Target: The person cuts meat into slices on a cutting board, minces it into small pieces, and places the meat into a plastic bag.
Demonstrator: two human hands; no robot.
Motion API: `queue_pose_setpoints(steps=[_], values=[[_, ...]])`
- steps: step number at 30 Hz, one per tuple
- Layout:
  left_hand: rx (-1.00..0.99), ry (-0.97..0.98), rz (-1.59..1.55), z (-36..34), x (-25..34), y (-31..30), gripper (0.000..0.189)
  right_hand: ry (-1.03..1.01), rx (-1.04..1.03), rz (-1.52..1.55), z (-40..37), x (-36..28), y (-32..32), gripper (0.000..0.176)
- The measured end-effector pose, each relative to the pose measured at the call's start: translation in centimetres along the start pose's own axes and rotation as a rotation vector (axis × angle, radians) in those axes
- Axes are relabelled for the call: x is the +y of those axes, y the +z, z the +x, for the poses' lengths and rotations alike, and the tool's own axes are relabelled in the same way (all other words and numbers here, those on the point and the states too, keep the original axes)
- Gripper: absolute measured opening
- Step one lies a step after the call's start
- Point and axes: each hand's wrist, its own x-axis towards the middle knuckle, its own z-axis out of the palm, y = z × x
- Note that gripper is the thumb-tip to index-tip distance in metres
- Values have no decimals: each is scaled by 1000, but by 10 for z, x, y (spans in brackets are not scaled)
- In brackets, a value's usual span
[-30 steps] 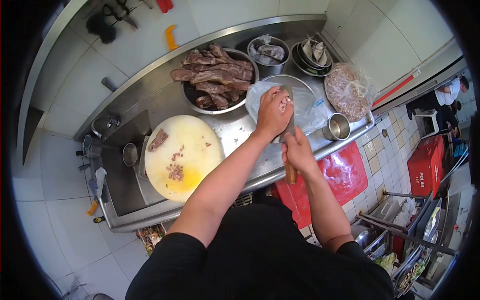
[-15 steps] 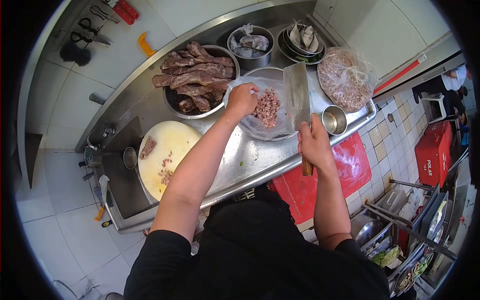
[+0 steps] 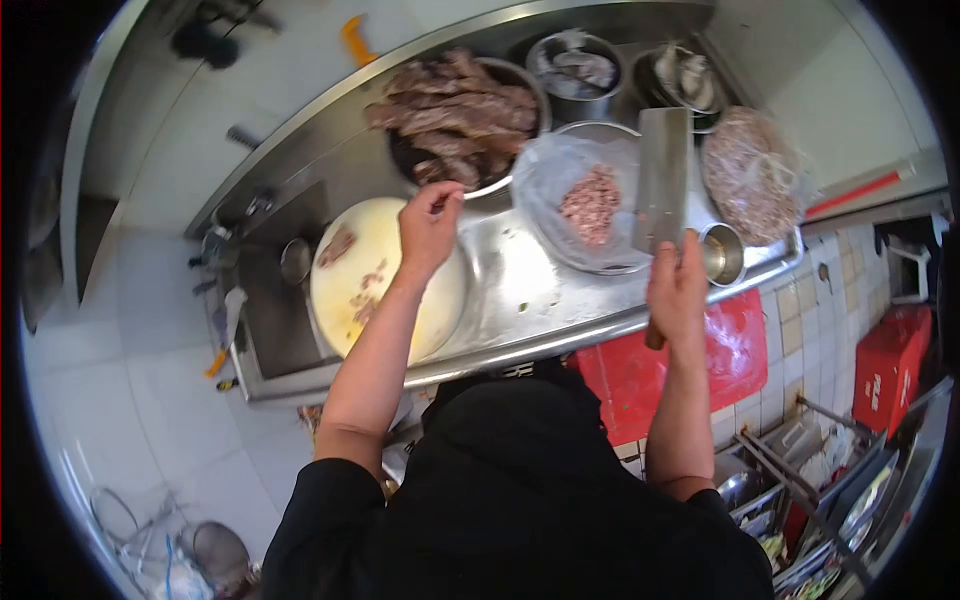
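My right hand (image 3: 677,290) is wrapped round the handle of a broad cleaver (image 3: 662,180), its blade upright at the right side of the plastic-lined bowl (image 3: 543,180). Diced meat (image 3: 592,205) lies inside that bowl. My left hand (image 3: 430,230) is over the right part of the round cutting board (image 3: 440,325), fingers curled with the fingertips near the thumb; what they hold, if anything, is too small to tell. On the board are a larger piece of meat (image 3: 338,246) and small scattered bits (image 3: 368,295).
Behind stand a bowl of long meat strips (image 3: 455,115), a metal pot (image 3: 577,100), stacked bowls with fish (image 3: 686,78) and a bag of minced meat (image 3: 752,178). A metal cup (image 3: 722,254) is beside the cleaver. The sink (image 3: 285,335) is left of the board.
My left hand has left the lined bowl and moved left to the cutting board. My right hand still holds the cleaver upright. The whole view has shifted.
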Motion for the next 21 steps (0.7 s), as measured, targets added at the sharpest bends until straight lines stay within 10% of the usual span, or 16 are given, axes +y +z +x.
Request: queue_pose_setpoints(steps=[2,8,13,21], values=[[119,-72,-46,-5,-50,-63,12,205,-116,35,-4,-17,-6,18],[492,-353,40,-94,-132,-206,22,-118,-470,8,-34,-46,39,19],[148,-408,800,-172,-140,-149,72,-188,-637,-339,-82,-64,134,32],[219,-232,69,-150,-127,-138,65,-252,-891,-461,-126,-86,198,34]])
